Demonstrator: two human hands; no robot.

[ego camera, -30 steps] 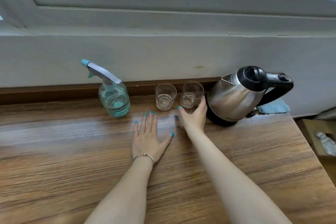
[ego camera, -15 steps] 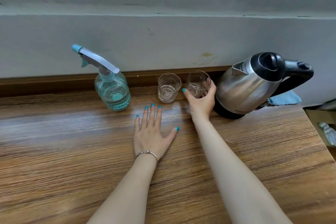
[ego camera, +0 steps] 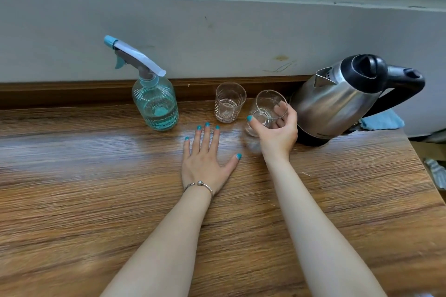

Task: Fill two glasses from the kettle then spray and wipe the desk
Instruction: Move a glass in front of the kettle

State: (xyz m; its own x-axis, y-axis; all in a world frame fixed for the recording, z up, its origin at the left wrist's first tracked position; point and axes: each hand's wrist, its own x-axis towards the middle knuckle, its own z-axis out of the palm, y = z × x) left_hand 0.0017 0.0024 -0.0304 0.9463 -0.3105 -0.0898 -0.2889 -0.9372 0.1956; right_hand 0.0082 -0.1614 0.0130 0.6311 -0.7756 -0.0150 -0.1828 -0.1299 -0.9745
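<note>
A wooden desk (ego camera: 96, 200) is shown from above, with two bare forearms reaching forward across it. The left hand (ego camera: 205, 161) is laid flat on the wood, its fingers straight and spread, gripping nothing; a thin bracelet (ego camera: 200, 184) is worn at the wrist. Just to the right of those fingertips, a clear glass (ego camera: 266, 113) is held by the right hand (ego camera: 277, 135), thumb on the near side and fingers curled round the far side, the glass tilted toward the camera; whether its base is touching the desk cannot be told. Just beyond the left fingertips, a second glass (ego camera: 229, 102) is seen standing upright on the desk, apart from the held one. Farther left of the left fingers, a spray bottle (ego camera: 154, 101) of pale teal plastic is stood near the back edge, liquid filling its lower part and its nozzle pointed left. To the right of the right hand's fingers, close beside them, a steel kettle (ego camera: 337, 101) with a black lid and handle is set, its spout turned toward the glasses. Behind the kettle, a blue cloth (ego camera: 383, 120) is partly seen. A grey wall (ego camera: 217, 31) closes the scene at the back.
</note>
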